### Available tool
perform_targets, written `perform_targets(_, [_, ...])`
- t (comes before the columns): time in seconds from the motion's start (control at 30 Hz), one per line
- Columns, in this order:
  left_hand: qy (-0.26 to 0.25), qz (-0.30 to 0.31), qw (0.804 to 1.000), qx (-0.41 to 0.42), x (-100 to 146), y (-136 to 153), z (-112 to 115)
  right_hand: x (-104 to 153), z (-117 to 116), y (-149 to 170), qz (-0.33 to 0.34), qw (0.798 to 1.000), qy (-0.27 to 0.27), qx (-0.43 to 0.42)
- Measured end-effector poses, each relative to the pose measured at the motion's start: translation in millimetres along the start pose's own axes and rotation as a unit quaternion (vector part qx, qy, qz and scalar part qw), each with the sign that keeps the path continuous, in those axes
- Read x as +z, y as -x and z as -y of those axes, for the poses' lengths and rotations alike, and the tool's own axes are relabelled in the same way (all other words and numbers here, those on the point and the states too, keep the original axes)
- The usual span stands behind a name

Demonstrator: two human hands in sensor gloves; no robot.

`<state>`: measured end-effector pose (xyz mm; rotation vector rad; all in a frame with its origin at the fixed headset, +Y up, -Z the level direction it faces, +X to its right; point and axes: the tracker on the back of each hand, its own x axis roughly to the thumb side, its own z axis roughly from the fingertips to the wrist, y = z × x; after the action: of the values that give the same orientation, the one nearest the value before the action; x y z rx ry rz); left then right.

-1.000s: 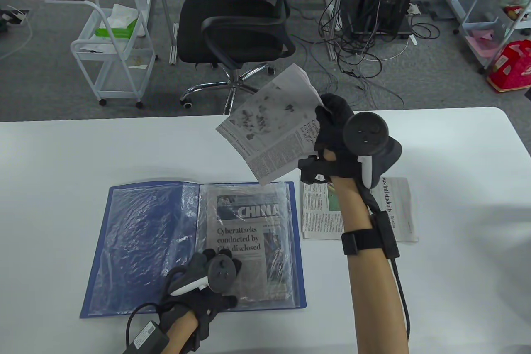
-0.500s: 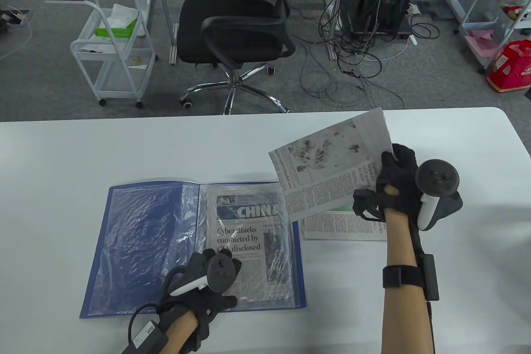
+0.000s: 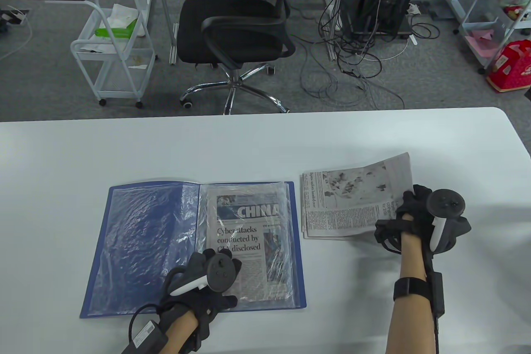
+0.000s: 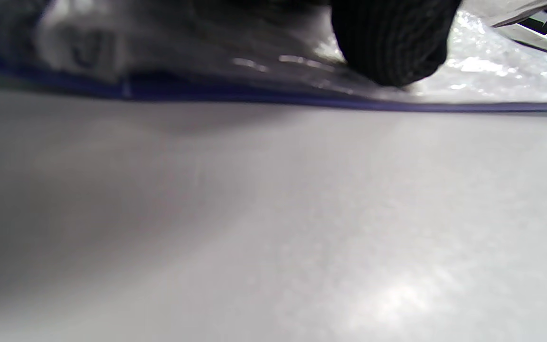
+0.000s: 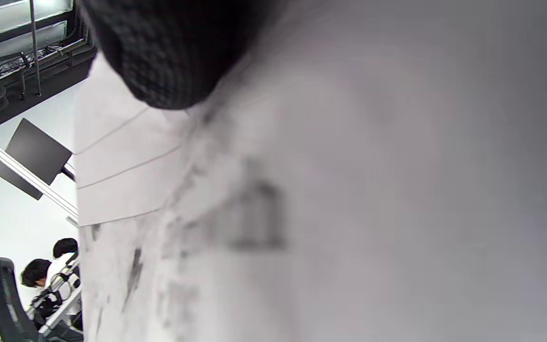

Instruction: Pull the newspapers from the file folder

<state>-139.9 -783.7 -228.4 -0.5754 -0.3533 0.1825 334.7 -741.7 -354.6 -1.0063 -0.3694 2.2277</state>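
Note:
A blue file folder (image 3: 124, 242) lies open on the white table (image 3: 207, 146). Its right-hand plastic sleeve holds a folded newspaper (image 3: 244, 238) headed "CHINA". My left hand (image 3: 209, 275) rests on the lower edge of that sleeve; a gloved fingertip (image 4: 390, 42) presses the plastic near the folder's blue edge (image 4: 444, 105). My right hand (image 3: 410, 213) grips the right edge of a pulled-out newspaper (image 3: 352, 200), which lies on a newspaper stack (image 3: 323, 233) right of the folder, its right side still lifted. The right wrist view shows the paper (image 5: 302, 213) close up under a fingertip (image 5: 169, 52).
A black office chair (image 3: 236, 26), a white wire cart (image 3: 116, 47) and tangled cables (image 3: 356, 59) stand on the floor beyond the table's far edge. A shelf with a red bag (image 3: 512, 65) is at the far right.
My right hand has carried the newspaper from high above the table down and to the right, laying it onto the stack beside the folder. My left hand has not moved.

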Motion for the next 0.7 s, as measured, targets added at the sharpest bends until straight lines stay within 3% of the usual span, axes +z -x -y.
perform_targets(0.13, [0.0, 0.0, 1.0, 0.0, 0.0, 0.0, 0.0, 4.8, 0.3, -2.8, 0.035, 0.997, 0.018, 0.065])
perform_targets(0.27, [0.0, 0.0, 1.0, 0.0, 0.0, 0.0, 0.0, 14.7, 12.2, -26.7, 0.098, 0.986, 0.039, 0.13])
perform_targets(0.43, [0.0, 0.0, 1.0, 0.0, 0.0, 0.0, 0.0, 36.2, 32.8, -67.1, 0.173, 0.976, 0.044, 0.125])
perform_targets(0.53, [0.001, -0.002, 1.0, 0.004, 0.4, 0.2, -0.3, 56.2, 43.6, -90.9, 0.229, 0.967, 0.02, 0.115])
perform_targets(0.7, [0.002, -0.003, 1.0, 0.006, 0.3, -0.2, 0.0, 91.0, 53.2, -113.3, 0.303, 0.946, 0.011, 0.115])
